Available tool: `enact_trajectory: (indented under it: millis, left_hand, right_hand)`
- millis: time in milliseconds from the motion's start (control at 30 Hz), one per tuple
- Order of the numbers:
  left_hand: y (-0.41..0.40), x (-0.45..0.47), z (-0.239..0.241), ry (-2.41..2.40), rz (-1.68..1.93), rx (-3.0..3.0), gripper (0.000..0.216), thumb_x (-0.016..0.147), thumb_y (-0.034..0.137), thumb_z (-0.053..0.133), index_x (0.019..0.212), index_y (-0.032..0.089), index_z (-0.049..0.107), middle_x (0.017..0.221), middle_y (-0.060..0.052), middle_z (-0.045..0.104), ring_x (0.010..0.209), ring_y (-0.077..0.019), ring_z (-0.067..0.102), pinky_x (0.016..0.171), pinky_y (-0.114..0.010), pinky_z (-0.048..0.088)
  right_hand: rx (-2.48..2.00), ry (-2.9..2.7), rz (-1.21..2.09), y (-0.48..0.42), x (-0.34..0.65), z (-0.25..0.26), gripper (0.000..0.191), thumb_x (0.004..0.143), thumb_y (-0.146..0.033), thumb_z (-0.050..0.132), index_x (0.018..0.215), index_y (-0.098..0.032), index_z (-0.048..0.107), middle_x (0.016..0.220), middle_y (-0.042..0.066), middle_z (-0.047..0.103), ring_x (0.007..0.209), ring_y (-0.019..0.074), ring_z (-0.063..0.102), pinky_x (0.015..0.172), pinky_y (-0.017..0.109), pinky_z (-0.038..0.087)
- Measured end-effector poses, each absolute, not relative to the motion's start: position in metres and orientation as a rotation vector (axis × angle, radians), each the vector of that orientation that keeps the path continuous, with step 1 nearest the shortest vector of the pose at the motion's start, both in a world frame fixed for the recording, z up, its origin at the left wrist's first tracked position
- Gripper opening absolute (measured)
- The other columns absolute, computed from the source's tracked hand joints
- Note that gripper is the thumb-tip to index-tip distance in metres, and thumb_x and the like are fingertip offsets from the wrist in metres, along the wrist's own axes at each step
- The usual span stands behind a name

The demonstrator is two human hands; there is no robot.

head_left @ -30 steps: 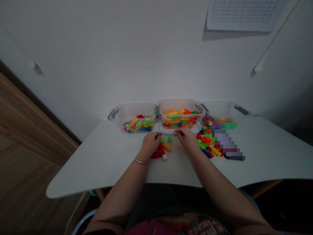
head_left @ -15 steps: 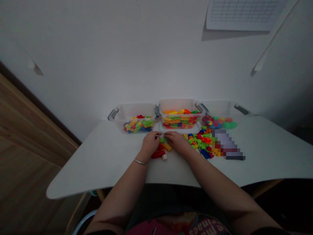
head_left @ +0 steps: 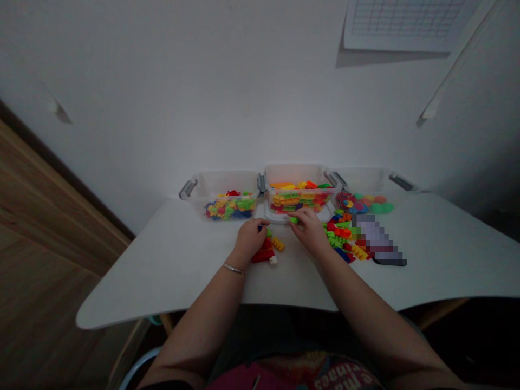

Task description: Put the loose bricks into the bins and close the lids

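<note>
My left hand (head_left: 249, 238) is curled over a small cluster of joined building bricks on the table. A dark blue brick (head_left: 260, 228) shows at its fingertips, with a green brick (head_left: 268, 233) and red bricks (head_left: 265, 252) beside it. The palm hides part of the cluster. Between the thumb and fingers of my right hand (head_left: 311, 233) is a bright green building brick (head_left: 293, 219), held above the table before the middle box. A yellow brick (head_left: 278, 244) and a white brick (head_left: 273, 261) are at the cluster's right side.
Three clear plastic boxes stand along the wall: a left box (head_left: 225, 181), a middle box (head_left: 294, 172) and a right box (head_left: 361, 176), each with colourful pieces. Loose bricks (head_left: 341, 238) form a pile right of my right hand, beside a blurred flat object (head_left: 377, 241).
My right hand has moved away from the left, up and to the right, with the green brick in its fingers. The left hand has stayed on the cluster.
</note>
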State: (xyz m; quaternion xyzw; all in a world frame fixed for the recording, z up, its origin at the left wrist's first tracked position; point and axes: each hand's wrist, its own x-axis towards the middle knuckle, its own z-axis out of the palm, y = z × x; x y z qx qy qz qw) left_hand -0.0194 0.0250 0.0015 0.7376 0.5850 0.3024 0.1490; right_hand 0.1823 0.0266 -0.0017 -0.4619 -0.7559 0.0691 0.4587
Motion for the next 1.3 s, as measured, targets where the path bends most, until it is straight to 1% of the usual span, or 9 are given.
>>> enact_trajectory:
  millis: [67, 133, 267, 433, 567, 700, 867, 1033, 1300]
  left_hand:
    - [0.024, -0.021, 0.001, 1.699, 0.845, 2.120, 0.027, 0.084, 0.014, 0.049, 0.101, 0.018, 0.070, 0.108, -0.007, 0.072, 0.105, -0.0207, 0.062, 0.098, -0.034, 0.045]
    - [0.023, -0.023, 0.001, 1.714, 0.820, 2.118, 0.027, 0.084, 0.014, 0.049, 0.101, 0.018, 0.070, 0.108, -0.007, 0.072, 0.105, -0.0209, 0.062, 0.098, -0.035, 0.045]
    - [0.022, -0.027, -0.002, 1.710, 0.823, 2.128, 0.028, 0.084, 0.015, 0.049, 0.100, 0.018, 0.071, 0.107, -0.008, 0.072, 0.105, -0.0215, 0.063, 0.099, -0.035, 0.045]
    - [0.024, -0.028, -0.007, 1.709, 0.832, 2.138, 0.028, 0.084, 0.015, 0.048, 0.098, 0.019, 0.072, 0.105, -0.007, 0.073, 0.104, -0.0215, 0.063, 0.098, -0.036, 0.046]
    - [0.026, -0.027, -0.009, 1.705, 0.832, 2.156, 0.027, 0.085, 0.016, 0.048, 0.097, 0.019, 0.072, 0.104, -0.007, 0.073, 0.103, -0.0215, 0.064, 0.098, -0.036, 0.046]
    - [0.026, -0.027, -0.010, 1.697, 0.841, 2.164, 0.027, 0.084, 0.017, 0.049, 0.097, 0.020, 0.073, 0.105, -0.007, 0.073, 0.103, -0.0211, 0.064, 0.098, -0.035, 0.046]
    - [0.025, -0.026, -0.007, 1.714, 0.810, 2.158, 0.028, 0.084, 0.017, 0.049, 0.098, 0.019, 0.072, 0.105, -0.006, 0.073, 0.104, -0.0211, 0.063, 0.098, -0.035, 0.046]
    - [0.024, -0.024, -0.004, 1.720, 0.783, 2.145, 0.028, 0.085, 0.017, 0.048, 0.099, 0.019, 0.072, 0.106, -0.007, 0.073, 0.104, -0.0212, 0.063, 0.098, -0.035, 0.045]
    - [0.027, -0.022, -0.008, 1.698, 0.800, 2.148, 0.028, 0.085, 0.017, 0.048, 0.098, 0.020, 0.072, 0.105, -0.006, 0.073, 0.103, -0.0214, 0.063, 0.098, -0.036, 0.045]
  right_hand:
    - [-1.100, -1.721, 0.064, 0.032, 0.189, 0.015, 0.016, 0.083, -0.026, 0.060, 0.095, -0.021, 0.069, 0.098, 0.009, 0.062, 0.097, 0.0219, 0.059, 0.086, 0.037, 0.051]
    - [-1.116, -1.602, -0.013, 0.041, 0.195, 0.034, 0.018, 0.083, -0.032, 0.062, 0.095, -0.021, 0.069, 0.098, 0.008, 0.066, 0.099, 0.0229, 0.059, 0.091, 0.040, 0.047]
    - [-1.287, -1.397, 0.004, 0.064, 0.201, 0.060, 0.026, 0.079, -0.038, 0.065, 0.092, -0.017, 0.070, 0.094, 0.009, 0.070, 0.089, 0.0228, 0.062, 0.086, 0.038, 0.047]
    - [-1.545, -1.479, -0.010, 0.081, 0.194, 0.069, 0.028, 0.081, -0.043, 0.062, 0.094, -0.020, 0.073, 0.092, 0.008, 0.073, 0.088, 0.0249, 0.063, 0.088, 0.042, 0.041]
    - [-1.664, -1.601, -0.078, 0.079, 0.189, 0.068, 0.033, 0.086, -0.046, 0.053, 0.090, -0.021, 0.075, 0.089, 0.009, 0.074, 0.090, 0.0269, 0.062, 0.089, 0.044, 0.036]
    - [-1.655, -1.673, -0.146, 0.078, 0.193, 0.064, 0.038, 0.089, -0.043, 0.047, 0.086, -0.018, 0.075, 0.089, 0.010, 0.073, 0.088, 0.0261, 0.061, 0.086, 0.041, 0.036]
    - [-1.627, -1.805, -0.259, 0.073, 0.196, 0.062, 0.037, 0.092, -0.039, 0.042, 0.093, -0.018, 0.073, 0.090, 0.010, 0.073, 0.088, 0.0255, 0.061, 0.088, 0.039, 0.036]
    - [-1.572, -1.996, -0.328, 0.066, 0.188, 0.063, 0.036, 0.094, -0.033, 0.038, 0.094, -0.016, 0.070, 0.091, 0.012, 0.072, 0.087, 0.0245, 0.061, 0.082, 0.034, 0.038]
    - [-1.337, -1.798, -0.085, 0.075, 0.191, 0.054, 0.033, 0.091, -0.033, 0.040, 0.097, -0.016, 0.068, 0.104, 0.012, 0.071, 0.100, 0.0252, 0.060, 0.096, 0.041, 0.039]
